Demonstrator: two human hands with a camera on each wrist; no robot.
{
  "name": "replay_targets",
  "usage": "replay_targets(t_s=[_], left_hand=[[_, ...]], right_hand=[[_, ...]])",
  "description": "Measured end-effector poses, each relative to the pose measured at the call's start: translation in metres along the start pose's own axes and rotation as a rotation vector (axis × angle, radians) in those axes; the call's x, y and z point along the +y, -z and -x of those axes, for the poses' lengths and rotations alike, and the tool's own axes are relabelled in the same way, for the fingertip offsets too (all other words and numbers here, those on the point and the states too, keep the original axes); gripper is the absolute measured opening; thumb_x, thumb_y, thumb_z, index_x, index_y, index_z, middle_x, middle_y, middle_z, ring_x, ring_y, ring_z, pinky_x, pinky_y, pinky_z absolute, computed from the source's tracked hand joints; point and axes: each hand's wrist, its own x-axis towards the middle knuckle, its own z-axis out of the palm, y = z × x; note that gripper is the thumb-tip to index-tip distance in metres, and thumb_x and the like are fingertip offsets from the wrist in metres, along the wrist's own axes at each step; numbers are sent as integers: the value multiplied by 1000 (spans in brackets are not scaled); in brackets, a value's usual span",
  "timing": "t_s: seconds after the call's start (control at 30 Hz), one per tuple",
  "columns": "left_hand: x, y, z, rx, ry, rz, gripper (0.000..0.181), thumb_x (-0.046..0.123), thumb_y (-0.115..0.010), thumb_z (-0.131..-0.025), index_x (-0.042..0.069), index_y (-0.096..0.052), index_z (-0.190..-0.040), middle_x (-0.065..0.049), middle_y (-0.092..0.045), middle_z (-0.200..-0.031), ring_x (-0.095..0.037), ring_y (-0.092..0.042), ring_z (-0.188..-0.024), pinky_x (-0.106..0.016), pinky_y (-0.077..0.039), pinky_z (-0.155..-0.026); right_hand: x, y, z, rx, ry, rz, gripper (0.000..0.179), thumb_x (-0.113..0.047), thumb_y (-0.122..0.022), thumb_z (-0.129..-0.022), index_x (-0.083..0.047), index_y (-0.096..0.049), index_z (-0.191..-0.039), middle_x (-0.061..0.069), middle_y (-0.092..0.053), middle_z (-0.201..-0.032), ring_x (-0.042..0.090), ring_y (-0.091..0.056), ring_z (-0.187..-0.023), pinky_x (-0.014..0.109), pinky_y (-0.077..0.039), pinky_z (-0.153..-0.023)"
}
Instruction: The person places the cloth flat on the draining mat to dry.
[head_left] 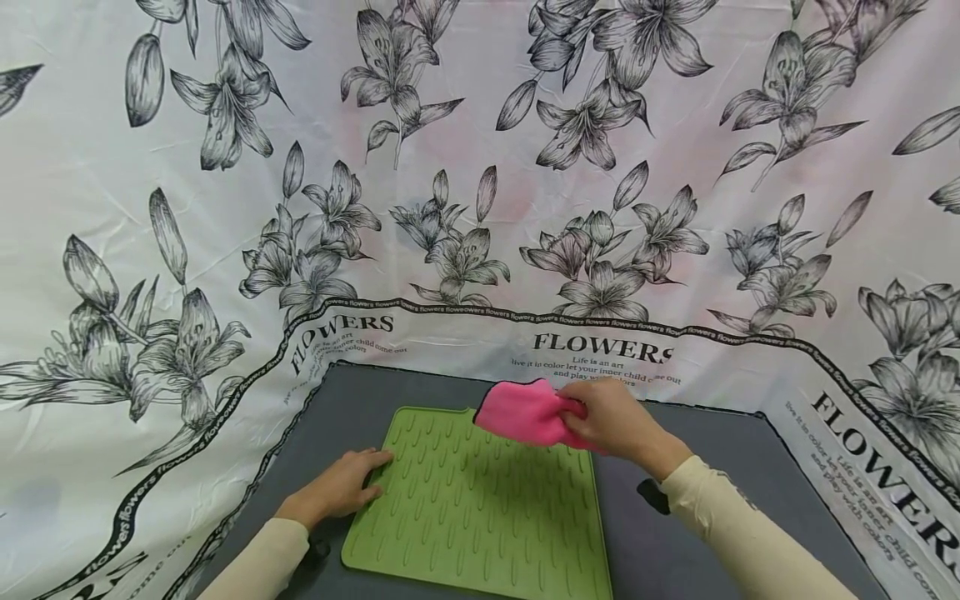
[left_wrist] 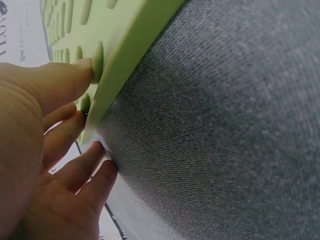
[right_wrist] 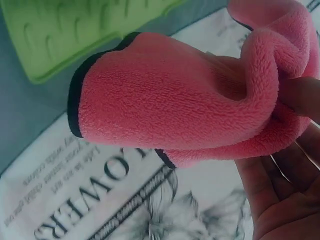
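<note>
The green ribbed silicone mat (head_left: 480, 500) lies flat on the grey felt pad (head_left: 712, 467). The left hand (head_left: 337, 487) presses its left edge, fingers straight. The right hand (head_left: 618, 421) grips a bunched pink fleece cloth (head_left: 521, 412) above the mat's far right corner.

A dark grey mat (head_left: 697, 467) is covering the work surface, bordered by a white cloth printed with lilies (head_left: 480, 167). A green ridged silicone mat (head_left: 487, 508) is lying flat directly on the grey mat.
</note>
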Motion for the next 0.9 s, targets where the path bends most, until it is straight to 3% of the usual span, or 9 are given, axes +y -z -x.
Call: replay_targets(t_s=[0.1,0.17,0.27,0.4,0.6,0.9], left_hand=[[1,0,0,1,10,-2,63,10,-80,-100,1,-56,-157,-30,-53,-161,-54,-48,-151,-70,-44,-118],[3,0,0,1,10,-5,62,9,-80,-100,1,-56,-157,-30,-53,-161,-54,-48,-151,-70,-44,-118],[5,0,-2,-1,1,-13,62,10,-80,-100,1,-56,-157,-29,-54,-161,-53,-48,-151,-69,-44,-118],[6,0,-3,-3,-11,-20,62,11,-79,-101,1,-56,-158,-28,-55,-161,-53,-48,-152,-69,-44,-119],[7,2,0,-2,-1,-18,62,10,-80,-100,0,-56,-157,-28,-54,-161,-53,-47,-152,-69,-43,-119],[14,4,-1,9,-52,-121,60,12,-82,-99,-2,-59,-153,-26,-59,-156,-52,-49,-150,-69,-42,-120]], right_hand=[[-7,-20,1,-52,10,-5,9,-8,-83,-91,-12,-80,-99,-12,-62,-73,1,-48,-63,23,-42,-59],[-13,-35,5,-110,20,-14,18,-12,-84,-94,-7,-82,-112,-4,-77,-89,8,-67,-74,28,-56,-67],[-18,-50,14,-206,18,-45,31,-16,-84,-97,-3,-79,-124,8,-83,-114,21,-79,-98,38,-65,-82],[-16,-55,24,-246,5,-69,32,-13,-84,-96,-2,-79,-126,10,-82,-119,25,-80,-105,41,-66,-84],[-5,-53,31,-207,-5,-39,30,-9,-83,-94,-4,-79,-123,8,-83,-115,25,-79,-102,44,-65,-84],[4,-49,33,-202,-12,-13,20,-11,-84,-94,-8,-79,-114,3,-81,-105,20,-75,-92,41,-63,-78]])
